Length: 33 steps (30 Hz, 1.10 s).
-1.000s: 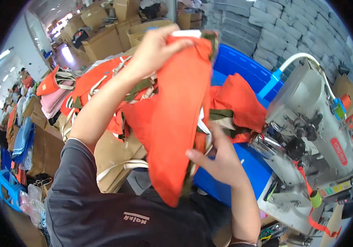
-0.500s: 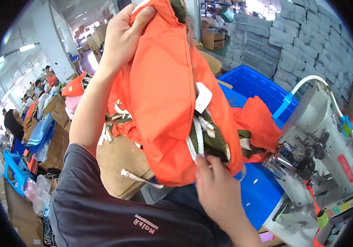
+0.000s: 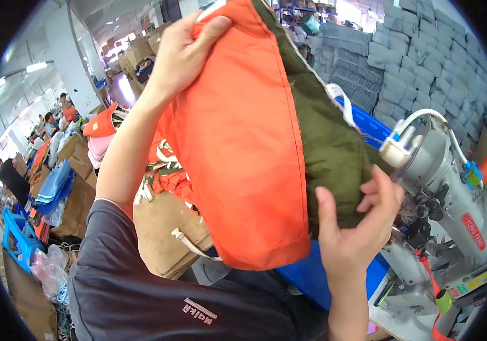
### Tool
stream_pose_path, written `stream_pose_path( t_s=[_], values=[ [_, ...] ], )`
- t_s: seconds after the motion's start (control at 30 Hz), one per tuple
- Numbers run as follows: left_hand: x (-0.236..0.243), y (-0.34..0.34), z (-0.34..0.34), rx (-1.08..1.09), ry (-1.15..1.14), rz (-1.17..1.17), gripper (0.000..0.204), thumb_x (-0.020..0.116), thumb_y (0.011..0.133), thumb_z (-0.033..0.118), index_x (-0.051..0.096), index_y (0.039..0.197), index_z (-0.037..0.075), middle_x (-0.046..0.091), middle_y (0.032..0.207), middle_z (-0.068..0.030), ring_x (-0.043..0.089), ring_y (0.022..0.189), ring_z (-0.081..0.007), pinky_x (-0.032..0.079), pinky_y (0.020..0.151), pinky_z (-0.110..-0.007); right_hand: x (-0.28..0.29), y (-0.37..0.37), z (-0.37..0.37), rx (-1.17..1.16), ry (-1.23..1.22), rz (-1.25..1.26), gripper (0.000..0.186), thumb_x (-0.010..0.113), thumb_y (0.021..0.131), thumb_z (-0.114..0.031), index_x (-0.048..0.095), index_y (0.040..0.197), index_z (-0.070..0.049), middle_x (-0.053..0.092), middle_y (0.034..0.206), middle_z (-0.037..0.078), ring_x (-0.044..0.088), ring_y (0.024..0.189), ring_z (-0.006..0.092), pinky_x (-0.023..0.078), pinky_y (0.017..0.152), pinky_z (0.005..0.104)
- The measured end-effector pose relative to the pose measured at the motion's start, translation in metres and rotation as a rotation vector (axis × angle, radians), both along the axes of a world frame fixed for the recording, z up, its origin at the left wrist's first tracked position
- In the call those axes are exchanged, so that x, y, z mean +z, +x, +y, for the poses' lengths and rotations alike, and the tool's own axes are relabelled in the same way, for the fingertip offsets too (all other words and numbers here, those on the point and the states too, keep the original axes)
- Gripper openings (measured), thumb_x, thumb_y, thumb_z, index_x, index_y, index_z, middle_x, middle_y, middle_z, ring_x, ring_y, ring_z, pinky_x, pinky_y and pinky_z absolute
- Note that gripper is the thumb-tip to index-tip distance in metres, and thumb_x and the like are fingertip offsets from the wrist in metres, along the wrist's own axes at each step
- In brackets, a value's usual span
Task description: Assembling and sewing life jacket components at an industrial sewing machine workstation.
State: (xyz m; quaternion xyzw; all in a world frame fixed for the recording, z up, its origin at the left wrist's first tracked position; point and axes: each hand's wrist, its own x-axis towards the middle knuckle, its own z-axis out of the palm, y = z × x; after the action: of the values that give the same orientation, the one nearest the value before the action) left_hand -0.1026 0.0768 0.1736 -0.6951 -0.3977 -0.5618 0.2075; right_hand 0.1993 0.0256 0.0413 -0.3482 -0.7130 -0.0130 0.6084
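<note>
Orange cloth (image 3: 243,142) now opens wider, so olive lining (image 3: 331,153) is exposed: left hand (image 3: 182,55) clamped on cloth's top, right hand (image 3: 352,241) fingers apart at its lower right.

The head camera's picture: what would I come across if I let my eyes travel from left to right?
Blue plastic item → small orange bundle → left hand → large orange fabric panel → right hand → grey sewing machine.
</note>
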Motion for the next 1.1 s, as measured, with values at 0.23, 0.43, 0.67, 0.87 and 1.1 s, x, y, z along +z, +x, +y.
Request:
stream_pose_path(
  t_s=[0.23, 0.43, 0.67, 0.87, 1.1],
  values=[
    [0.033, -0.029, 0.109, 0.656, -0.002, 0.300, 0.066, 0.064, 0.083, 0.064, 0.065, 0.081, -0.002, 0.066, 0.070, -0.0203, 0.067, 0.065, -0.0347, 0.053, 0.061, -0.042, -0.034, -0.010, -0.004, 0.178, -0.352, -0.274, 0.030, 0.074, 0.083, -0.018, 0.063, 0.106, -0.002, 0.056, 0.104, 0.013, 0.062, 0.082, 0.0307, 0.052, 0.067, 0.0387],
    [0.167, 0.030, 0.090, 0.512, 0.808, 0.234, 0.049, 0.069, 0.086, 0.047, 0.056, 0.081, 0.001, 0.064, 0.077, -0.0246, 0.063, 0.076, -0.0429, 0.050, 0.065, -0.048, -0.049, 0.002, -0.001, 0.231, -0.577, -0.168, 0.028, 0.074, 0.083, -0.013, 0.063, 0.107, -0.001, 0.058, 0.105, 0.011, 0.062, 0.071, 0.0208, 0.050, 0.058, 0.0310],
    [0.049, 0.083, 0.000, 0.611, 0.411, 0.484, 0.047, 0.070, 0.082, 0.048, 0.065, 0.091, 0.002, 0.066, 0.081, -0.0184, 0.065, 0.072, -0.0370, 0.051, 0.061, -0.042, -0.078, 0.011, 0.009, 0.643, -0.958, 0.356, 0.040, 0.059, 0.098, -0.023, 0.050, 0.130, -0.001, 0.060, 0.117, 0.010, 0.064, 0.082, 0.0144, 0.051, 0.060, 0.0288],
    [-0.238, 0.108, -0.107, -0.238, -0.432, 0.786, 0.018, 0.060, 0.070, 0.019, 0.053, 0.083, 0.007, 0.047, 0.073, -0.0038, 0.052, 0.064, -0.0190, 0.042, 0.054, -0.034, -0.161, 0.011, 0.016, 0.698, -1.339, 0.805, 0.043, 0.044, 0.103, -0.035, 0.046, 0.135, -0.006, 0.060, 0.119, 0.006, 0.062, 0.102, 0.0173, 0.051, 0.078, 0.0340],
    [-0.300, 0.101, -0.126, -0.406, -0.548, 0.745, 0.015, 0.059, 0.076, 0.018, 0.055, 0.086, 0.008, 0.047, 0.078, -0.0039, 0.053, 0.072, -0.0202, 0.043, 0.062, -0.031, -0.198, 0.023, 0.012, 0.312, -1.371, 0.813, 0.035, 0.045, 0.102, -0.029, 0.052, 0.125, -0.004, 0.058, 0.121, 0.007, 0.054, 0.110, 0.0182, 0.040, 0.098, 0.0308]
  ],
)
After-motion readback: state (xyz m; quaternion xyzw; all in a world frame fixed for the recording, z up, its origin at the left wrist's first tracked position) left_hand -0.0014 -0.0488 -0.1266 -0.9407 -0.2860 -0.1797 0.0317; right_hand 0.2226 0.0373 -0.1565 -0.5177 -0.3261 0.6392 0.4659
